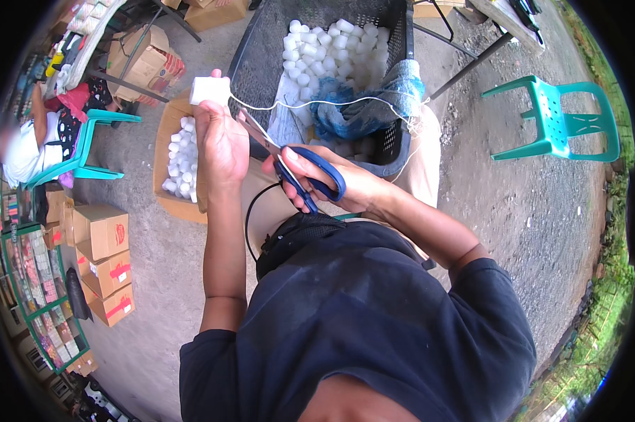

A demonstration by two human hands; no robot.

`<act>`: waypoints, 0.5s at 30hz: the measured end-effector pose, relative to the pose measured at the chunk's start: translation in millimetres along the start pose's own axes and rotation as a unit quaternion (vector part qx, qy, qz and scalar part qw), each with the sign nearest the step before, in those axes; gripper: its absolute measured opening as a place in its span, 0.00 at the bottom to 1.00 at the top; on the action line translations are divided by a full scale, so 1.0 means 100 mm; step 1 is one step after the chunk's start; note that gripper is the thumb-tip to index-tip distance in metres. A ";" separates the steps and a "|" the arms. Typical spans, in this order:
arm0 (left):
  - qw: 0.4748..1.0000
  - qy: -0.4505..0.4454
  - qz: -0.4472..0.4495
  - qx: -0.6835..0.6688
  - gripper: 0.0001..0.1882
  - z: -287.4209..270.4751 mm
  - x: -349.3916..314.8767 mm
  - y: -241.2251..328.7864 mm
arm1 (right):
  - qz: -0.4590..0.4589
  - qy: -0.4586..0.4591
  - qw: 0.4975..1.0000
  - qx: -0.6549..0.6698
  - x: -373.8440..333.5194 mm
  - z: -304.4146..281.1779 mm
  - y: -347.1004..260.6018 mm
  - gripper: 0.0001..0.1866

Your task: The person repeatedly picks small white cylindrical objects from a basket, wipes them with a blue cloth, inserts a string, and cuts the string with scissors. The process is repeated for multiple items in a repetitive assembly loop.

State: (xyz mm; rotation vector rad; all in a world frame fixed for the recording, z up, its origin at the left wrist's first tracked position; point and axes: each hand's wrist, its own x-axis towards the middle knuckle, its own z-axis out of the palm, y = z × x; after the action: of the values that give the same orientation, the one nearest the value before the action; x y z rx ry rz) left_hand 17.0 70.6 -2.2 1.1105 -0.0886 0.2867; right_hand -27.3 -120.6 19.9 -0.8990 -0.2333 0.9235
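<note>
Raised over the near left side of the crate, my left hand (222, 148) pinches a white cylinder (210, 91) between thumb and fingers. A thin white string (300, 104) leads from the cylinder rightward to the crate's near right corner. My right hand (349, 181) grips blue-handled scissors (322, 169), their blades pointing up and left toward the string by the cylinder. Whether the blades touch the string I cannot tell. Many similar white cylinders (324, 53) fill part of the black plastic crate (255, 49). A wet-looking blue cloth (360, 116) hangs over its near right corner.
A cardboard box (161, 151) of white cylinders stands left of the crate. A green plastic chair (556, 119) is at right. At left, a seated person (33, 151) occupies another green chair (85, 151), with stacked cartons (103, 264) nearer me. Tables stand at far left and right.
</note>
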 end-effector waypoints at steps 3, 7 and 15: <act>1.000 0.011 -0.002 -0.022 0.27 -0.05 -0.07 -0.02 | -0.028 0.022 0.999 -0.005 0.15 0.01 -0.05 0.34; 0.999 0.045 -0.020 -0.017 0.26 -0.12 -0.12 0.00 | -0.037 0.043 0.997 -0.050 0.22 0.03 -0.05 0.33; 0.994 0.106 -0.008 -0.018 0.22 -0.81 0.19 -0.04 | -0.136 0.175 0.904 -0.365 1.00 -0.82 -0.51 0.27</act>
State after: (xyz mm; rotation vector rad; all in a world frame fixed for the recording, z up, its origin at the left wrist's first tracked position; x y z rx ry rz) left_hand 30.6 144.9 -38.3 1.0388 0.1044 0.3858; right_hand 107.0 -104.7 -11.2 -1.6598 -0.3930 0.3823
